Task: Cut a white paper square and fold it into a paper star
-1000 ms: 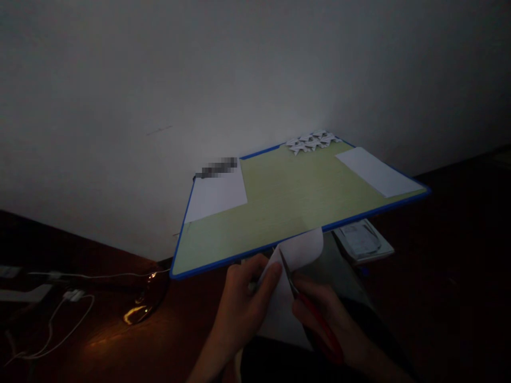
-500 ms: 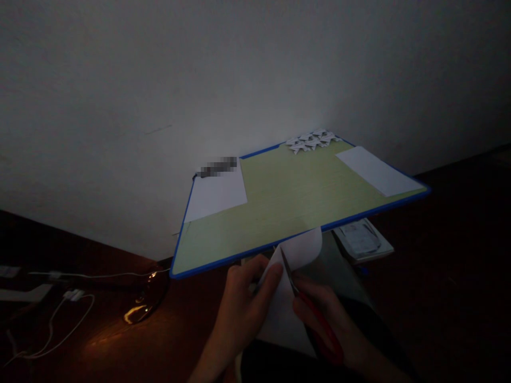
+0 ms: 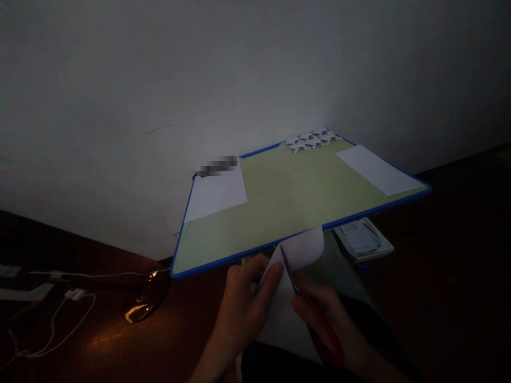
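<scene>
My left hand (image 3: 243, 306) pinches the left edge of a white sheet of paper (image 3: 287, 314) just below the near edge of a small table. My right hand (image 3: 331, 324) grips red-handled scissors (image 3: 309, 311), whose blades run up into the sheet. The paper's top right part (image 3: 305, 247) curls away beside the blades. The scene is dim, and the blade tips are hard to make out.
The green, blue-rimmed table top (image 3: 279, 205) carries a white sheet at its left (image 3: 217, 194), another at its right (image 3: 377, 170) and several small folded paper pieces (image 3: 313, 139) at the back. Under the table lies a pale flat object (image 3: 361, 239). White cables (image 3: 59, 303) trail on the dark floor at left.
Almost nothing has moved. The curled upper part of the sheet has shifted slightly, and the scissors sit a touch further along the paper.
</scene>
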Action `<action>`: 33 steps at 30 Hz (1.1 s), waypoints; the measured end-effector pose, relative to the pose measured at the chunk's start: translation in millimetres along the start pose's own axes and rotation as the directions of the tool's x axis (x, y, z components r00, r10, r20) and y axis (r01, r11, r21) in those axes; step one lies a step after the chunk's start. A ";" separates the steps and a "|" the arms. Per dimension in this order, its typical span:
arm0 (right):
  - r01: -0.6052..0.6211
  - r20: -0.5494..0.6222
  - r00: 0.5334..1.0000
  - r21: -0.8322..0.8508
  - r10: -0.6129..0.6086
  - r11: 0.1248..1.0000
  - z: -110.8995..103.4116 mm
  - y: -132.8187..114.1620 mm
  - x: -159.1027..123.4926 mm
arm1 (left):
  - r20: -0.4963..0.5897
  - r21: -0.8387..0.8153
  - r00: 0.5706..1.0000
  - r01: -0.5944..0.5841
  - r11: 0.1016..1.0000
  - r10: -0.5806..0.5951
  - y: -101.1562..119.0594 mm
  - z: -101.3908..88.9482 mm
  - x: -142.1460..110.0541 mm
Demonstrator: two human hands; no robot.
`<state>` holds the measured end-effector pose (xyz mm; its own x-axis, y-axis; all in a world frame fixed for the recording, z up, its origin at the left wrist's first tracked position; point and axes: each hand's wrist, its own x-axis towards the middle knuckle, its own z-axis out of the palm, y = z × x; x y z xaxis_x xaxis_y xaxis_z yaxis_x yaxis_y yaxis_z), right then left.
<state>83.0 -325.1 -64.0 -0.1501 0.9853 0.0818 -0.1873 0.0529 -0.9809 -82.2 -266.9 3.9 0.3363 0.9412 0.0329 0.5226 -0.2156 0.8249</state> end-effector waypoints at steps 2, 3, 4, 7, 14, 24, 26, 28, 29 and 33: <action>0.001 -0.012 1.000 0.009 -0.001 1.000 0.2 -2.3 0.4 | -0.011 0.001 1.000 -0.008 1.000 0.008 0.1 0.1 0.0; 0.007 -0.016 1.000 0.015 -0.007 1.000 0.6 -2.5 0.1 | -0.017 0.000 1.000 -0.012 1.000 0.012 0.3 0.1 0.1; 0.016 -0.017 1.000 0.020 -0.015 1.000 1.2 -2.2 -0.3 | -0.021 -0.002 1.000 -0.016 1.000 0.016 0.6 0.2 0.2; 0.010 -0.018 1.000 0.021 -0.010 1.000 3.0 -0.3 -1.6 | -0.021 -0.003 1.000 -0.023 1.000 0.023 1.4 0.3 0.0; 0.023 -0.032 0.999 0.007 -0.023 1.000 4.5 -1.2 -0.2 | -0.002 -0.011 1.000 -0.008 1.000 0.008 1.9 0.2 -0.8; 0.042 0.007 0.999 0.033 -0.042 0.999 4.2 7.2 0.8 | -0.013 -0.013 0.999 -0.042 0.999 0.042 0.1 0.3 0.4; 0.043 0.001 0.999 0.040 -0.043 0.998 4.6 5.5 1.4 | -0.008 -0.015 0.999 -0.031 0.999 0.031 -0.1 0.2 0.1; 0.046 -0.009 0.999 0.022 -0.046 0.999 4.5 3.2 1.9 | -0.001 -0.022 1.000 -0.014 1.000 0.014 -0.9 0.4 -0.5; 0.051 -0.013 0.999 0.005 -0.051 0.999 4.4 2.4 2.2 | 0.004 -0.022 1.000 -0.003 1.000 0.004 -1.4 0.6 -0.9; 0.090 -0.014 0.996 -0.061 -0.091 0.994 3.3 4.2 2.5 | 0.002 -0.005 1.000 0.021 1.000 -0.021 -3.8 1.2 -2.0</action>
<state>78.6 -323.0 -67.3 -0.1194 0.9785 0.1681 -0.1401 0.1510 -0.9786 -83.9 -268.2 0.0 0.3267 0.9450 0.0145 0.5257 -0.1945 0.8282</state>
